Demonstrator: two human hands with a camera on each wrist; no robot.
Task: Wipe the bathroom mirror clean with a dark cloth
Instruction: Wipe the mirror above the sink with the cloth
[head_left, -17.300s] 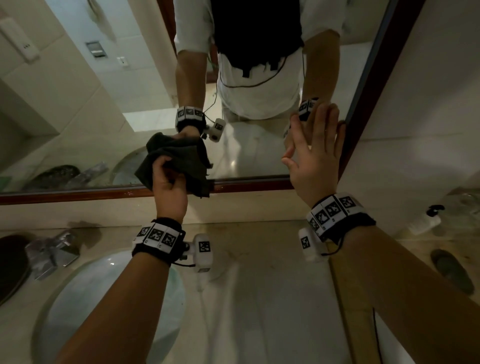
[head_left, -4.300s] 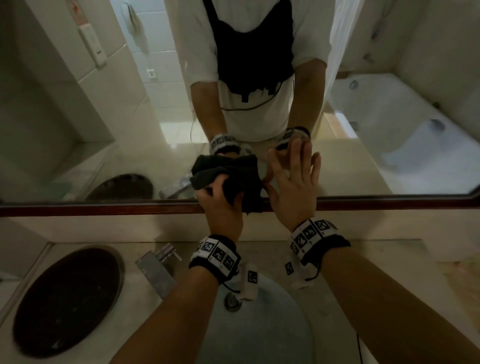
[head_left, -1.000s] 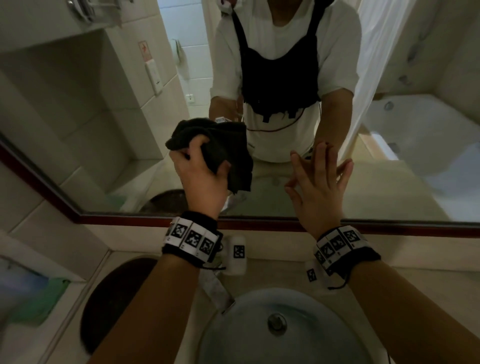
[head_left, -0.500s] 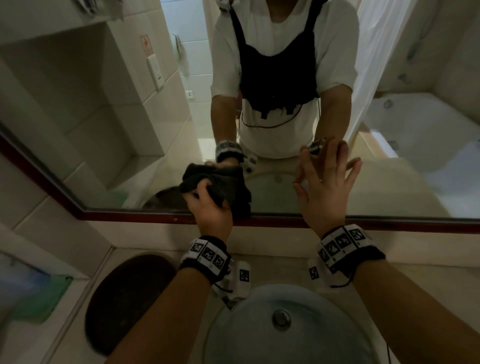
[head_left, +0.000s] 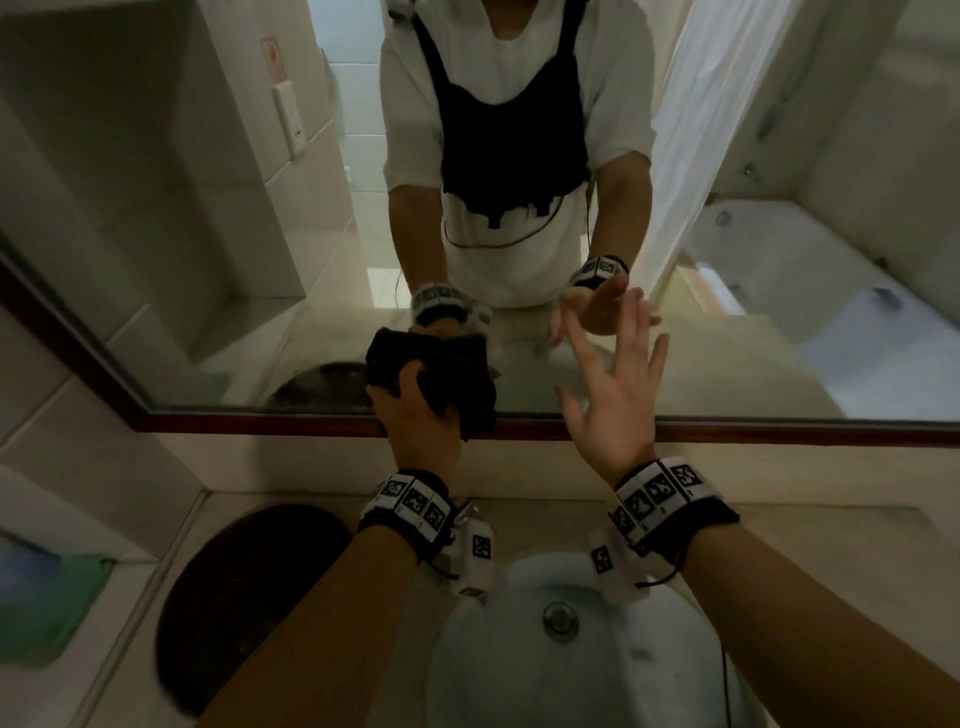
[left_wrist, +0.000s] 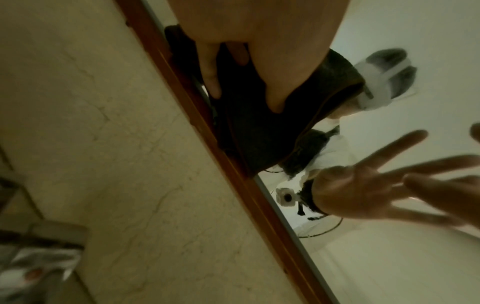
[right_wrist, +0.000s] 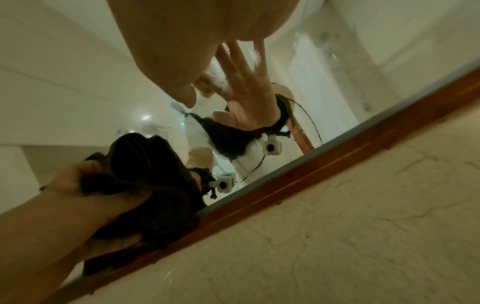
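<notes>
The mirror (head_left: 208, 249) has a red-brown wooden frame (head_left: 753, 427) along its bottom edge. My left hand (head_left: 415, 410) grips a bunched dark cloth (head_left: 447, 376) and presses it to the glass just above that bottom frame; part of the cloth hangs over the wood. The left wrist view shows my fingers (left_wrist: 211, 80) curled into the cloth (left_wrist: 272, 133). To the right of it, my right hand (head_left: 615, 389) is raised with its fingers spread and empty. Whether its fingertips touch the glass I cannot tell. In the right wrist view the cloth (right_wrist: 145, 164) sits low on the left.
Below the mirror a pale stone counter (head_left: 831, 545) holds a white basin (head_left: 519, 670) with a metal drain (head_left: 558, 616). A dark round mat or dish (head_left: 234, 597) lies to the left. A green item (head_left: 47, 613) sits at the far left. Tiled wall (head_left: 62, 426) flanks the mirror's left corner.
My left hand has drawn the cloth down the glass from chest height to the bottom frame. My right hand has shifted slightly left and spread its fingers wider.
</notes>
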